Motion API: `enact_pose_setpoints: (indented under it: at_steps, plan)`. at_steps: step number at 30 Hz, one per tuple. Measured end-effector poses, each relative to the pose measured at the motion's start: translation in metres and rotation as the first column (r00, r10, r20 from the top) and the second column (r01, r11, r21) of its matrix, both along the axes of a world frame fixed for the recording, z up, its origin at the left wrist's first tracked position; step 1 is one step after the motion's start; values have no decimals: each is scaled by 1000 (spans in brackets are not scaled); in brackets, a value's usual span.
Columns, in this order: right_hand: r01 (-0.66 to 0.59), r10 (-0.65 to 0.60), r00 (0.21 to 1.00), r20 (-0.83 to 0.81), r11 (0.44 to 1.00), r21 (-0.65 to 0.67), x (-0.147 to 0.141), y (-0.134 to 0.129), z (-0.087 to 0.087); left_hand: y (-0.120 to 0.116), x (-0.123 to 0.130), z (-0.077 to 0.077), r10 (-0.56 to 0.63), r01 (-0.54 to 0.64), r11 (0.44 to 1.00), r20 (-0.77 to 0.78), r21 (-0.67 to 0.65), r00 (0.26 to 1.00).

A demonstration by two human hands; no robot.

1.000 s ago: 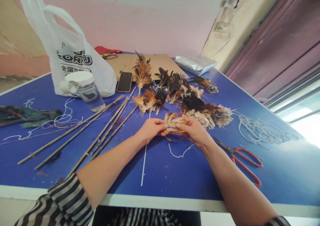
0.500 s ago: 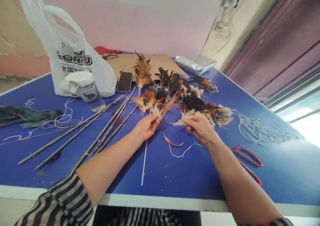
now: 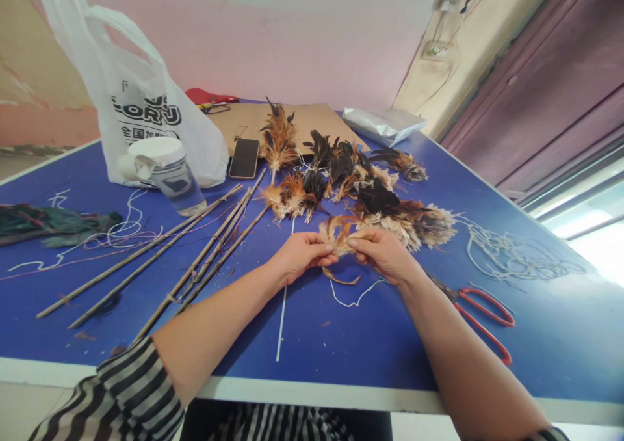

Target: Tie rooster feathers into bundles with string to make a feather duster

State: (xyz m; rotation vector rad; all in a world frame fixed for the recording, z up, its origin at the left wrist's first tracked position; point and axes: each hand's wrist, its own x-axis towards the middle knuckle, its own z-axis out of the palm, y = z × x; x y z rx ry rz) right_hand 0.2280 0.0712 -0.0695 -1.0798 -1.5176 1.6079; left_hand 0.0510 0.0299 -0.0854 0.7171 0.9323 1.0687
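Between my two hands is a small tuft of orange-brown feathers (image 3: 340, 228). My left hand (image 3: 306, 257) pinches its pale lower ends from the left. From the right, my right hand (image 3: 383, 252) has thumb and fingers closed at the same tuft, the fingertips of both hands nearly meeting. A single curved feather (image 3: 344, 280) lies on the table just below them, beside a short white thread (image 3: 351, 304). Behind my hands spread piles of black, brown and cream feathers (image 3: 377, 197). An orange feather bundle on a stick (image 3: 280, 143) lies further back.
Thin sticks (image 3: 209, 252) lie to the left, near a clear cup (image 3: 173, 177) and a white plastic bag (image 3: 146, 103). Red-handled scissors (image 3: 487, 307) and tangled white string (image 3: 511, 249) are on the right. A phone (image 3: 244, 158) rests by the cardboard (image 3: 312, 122).
My left hand has moved right with its orange feathers, and my right hand has shifted slightly left and down. They now meet at one tuft.
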Motion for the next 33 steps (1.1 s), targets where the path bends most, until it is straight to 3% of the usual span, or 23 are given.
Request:
enact_pose_setpoints:
  at_steps: [10, 16, 23, 25, 29, 31, 33]
  plan:
    - [1, -1, 999, -38, 1000, 12, -3, 0, -1, -2, 0, 2, -83, 83, 996, -21, 19, 996]
    - [1, -1, 1000, -1, 999, 37, -3, -1, -1, -5, 1, 4, -71, 90, 992, -198, 92, 978]
    - [34, -33, 999, -39, 999, 13, 1, 2, -1, -3, -4, 2, -152, 199, 971, -304, 129, 940]
    - [80, -81, 994, -74, 997, -17, 6, 5, 1, 2, -11, 4, -94, 129, 986, -277, 109, 956]
    - [100, -107, 982, -152, 993, -57, 19, 10, 6, 16, -28, 7, 195, -197, 980, -75, -15, 978]
    - [46, -58, 987, -152, 996, -82, 23, 10, 7, 18, -32, 8, 215, -216, 975, -24, -56, 976]
    - [-15, 3, 993, -121, 995, -94, 22, 9, 6, 15, -29, 8, 152, -152, 986, -9, -67, 988]
